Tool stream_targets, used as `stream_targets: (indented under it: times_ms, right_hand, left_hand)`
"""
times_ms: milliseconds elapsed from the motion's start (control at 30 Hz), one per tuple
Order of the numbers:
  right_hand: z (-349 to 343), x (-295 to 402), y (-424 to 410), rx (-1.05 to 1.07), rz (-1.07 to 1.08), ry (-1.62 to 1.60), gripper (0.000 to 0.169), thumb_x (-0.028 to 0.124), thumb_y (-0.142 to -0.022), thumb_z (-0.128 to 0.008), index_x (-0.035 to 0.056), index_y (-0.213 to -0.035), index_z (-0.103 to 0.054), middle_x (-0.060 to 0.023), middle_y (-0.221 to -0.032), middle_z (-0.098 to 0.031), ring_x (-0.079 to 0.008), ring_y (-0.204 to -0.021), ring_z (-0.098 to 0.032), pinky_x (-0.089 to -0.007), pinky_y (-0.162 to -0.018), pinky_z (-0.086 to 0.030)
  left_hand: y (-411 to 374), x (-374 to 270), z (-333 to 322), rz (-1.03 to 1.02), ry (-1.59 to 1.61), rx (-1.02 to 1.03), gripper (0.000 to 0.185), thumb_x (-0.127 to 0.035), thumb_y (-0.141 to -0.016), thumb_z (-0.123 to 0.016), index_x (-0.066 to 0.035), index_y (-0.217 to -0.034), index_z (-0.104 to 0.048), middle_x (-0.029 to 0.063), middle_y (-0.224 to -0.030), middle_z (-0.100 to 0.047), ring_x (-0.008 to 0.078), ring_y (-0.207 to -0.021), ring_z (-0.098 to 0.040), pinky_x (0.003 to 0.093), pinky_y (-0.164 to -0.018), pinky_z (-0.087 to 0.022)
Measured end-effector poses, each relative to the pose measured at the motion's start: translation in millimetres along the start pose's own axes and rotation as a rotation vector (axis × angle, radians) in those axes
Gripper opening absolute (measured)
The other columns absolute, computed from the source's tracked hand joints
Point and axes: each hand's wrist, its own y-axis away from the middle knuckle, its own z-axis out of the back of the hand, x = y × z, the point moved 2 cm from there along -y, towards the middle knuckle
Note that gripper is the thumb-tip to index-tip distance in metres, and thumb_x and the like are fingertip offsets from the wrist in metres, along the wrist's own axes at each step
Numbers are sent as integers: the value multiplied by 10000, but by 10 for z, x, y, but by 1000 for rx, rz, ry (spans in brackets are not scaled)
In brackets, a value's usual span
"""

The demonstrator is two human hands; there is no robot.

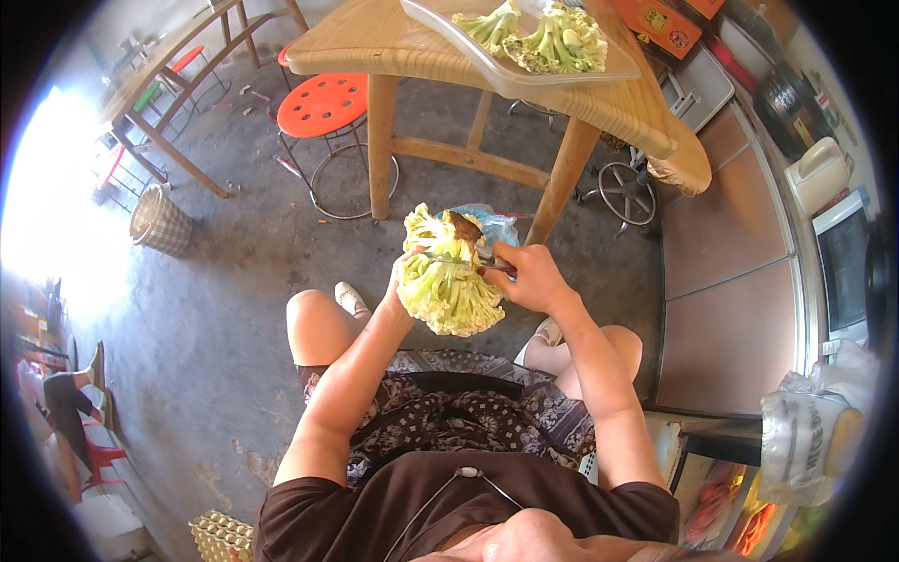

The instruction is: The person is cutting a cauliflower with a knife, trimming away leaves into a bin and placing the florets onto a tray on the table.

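Observation:
A large head of cauliflower [456,298] is held above the floor between my knees, its stalk side up with a brown patch at the far edge. My left hand [402,274] grips its left side, the fingers mostly hidden behind the florets. In my right hand [532,278] is the dark handle of a knife. The knife blade [447,258] lies across the stems, pointing left; how deep it sits cannot be made out. Just beyond, a light blue plastic bag [495,223] is partly hidden by the cauliflower.
Ahead, a wooden table [337,53] bears a clear plastic tray [523,86] with cauliflower pieces [562,42]. A red stool [323,105] and a checked wastebasket [163,221] stand left. Cabinets [730,330] line the right side. Another person's legs [70,386] show far left.

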Motion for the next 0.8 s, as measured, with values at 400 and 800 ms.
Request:
stream_targets:
  times_ms: [400, 800]
  right_hand:
    - [-242, 217, -55, -130, -323, -207, 509, 371, -796, -826, -71, -931, -612, -176, -758, -644, -170, -690, -587, -355, -672, -503]
    - [-621, -146, -47, -70, -452, -546, 424, 239, -757, -752, -68, -1031, -653, -185, -940, -717, -266, -860, -687, -362, -800, -518]
  left_hand:
    - [-121, -68, 92, -275, -261, -86, 436, -232, -934, -439, 28, -1271, -530, 163, -1180, -655, 259, -1056, -659, 410, -924, -528]
    - [-95, -39, -5, -518, -454, -206, 395, -25, -867, -492, -7, -1259, -530, 102, -1164, -635, 209, -1050, -645, 337, -891, -534]
